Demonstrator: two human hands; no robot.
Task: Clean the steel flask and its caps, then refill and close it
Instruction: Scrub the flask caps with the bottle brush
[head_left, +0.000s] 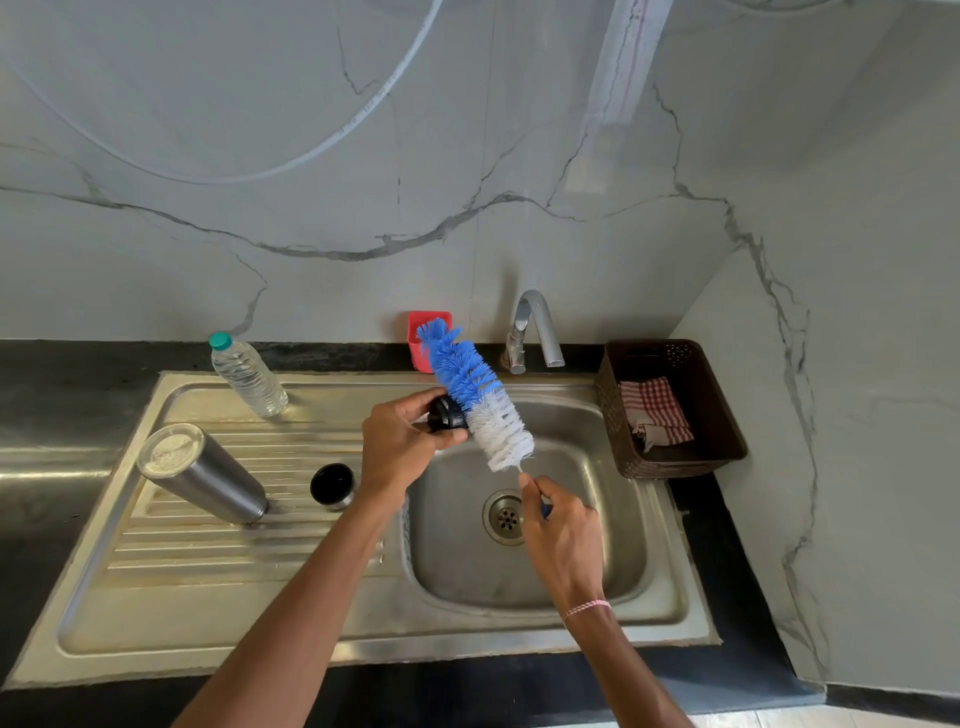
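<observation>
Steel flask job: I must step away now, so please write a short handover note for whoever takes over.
Left hand grips the small black round cap over the steel sink basin. Right hand pinches the handle of the blue-and-white bottle brush, bristles against that cap.
The cylindrical steel flask stands uncapped on the drainboard, the black-lined steel cup cap beside it, the clear plastic water bottle behind.
Done: caps off, cap scrubbing begun. Whether the flask is washed cannot be told.
Left: finish caps, refill, close.
</observation>
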